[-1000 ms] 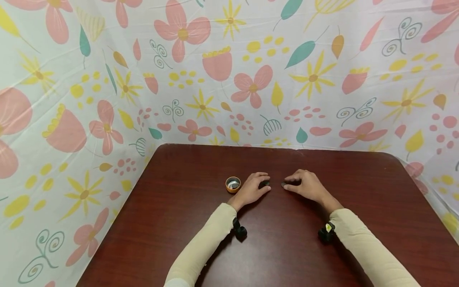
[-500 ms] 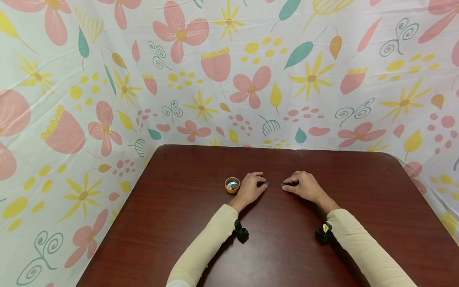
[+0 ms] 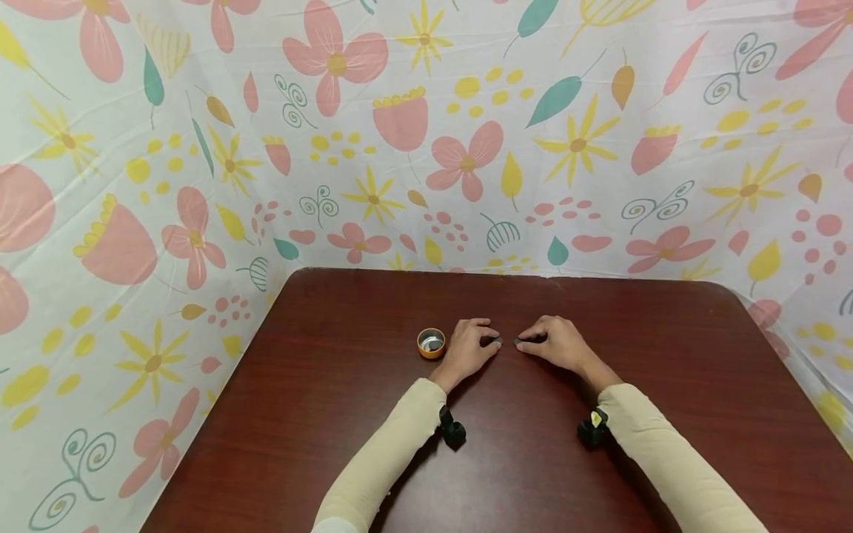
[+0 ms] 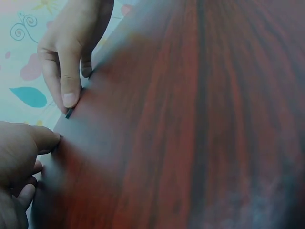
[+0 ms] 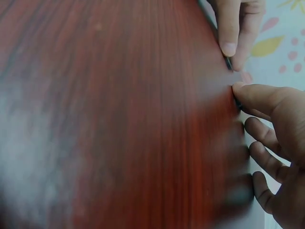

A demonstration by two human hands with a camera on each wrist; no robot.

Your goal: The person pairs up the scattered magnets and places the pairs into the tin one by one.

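left hand (image 3: 469, 346): fingers curled, pinching a small dark piece (image 3: 496, 340) flat on the table (image 3: 333, 414)
right hand (image 3: 556, 343): thumb and forefinger pinching a second dark piece (image 3: 517, 341), at 3 o'clock of the first, just apart
orange cap (image 3: 431, 343): open side up, at 9 o'clock of the left hand, just beside it
backdrop (image 3: 426, 133): floral cloth, 12 o'clock

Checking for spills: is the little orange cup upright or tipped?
Upright. The orange cup stands on the table with its round mouth facing up.
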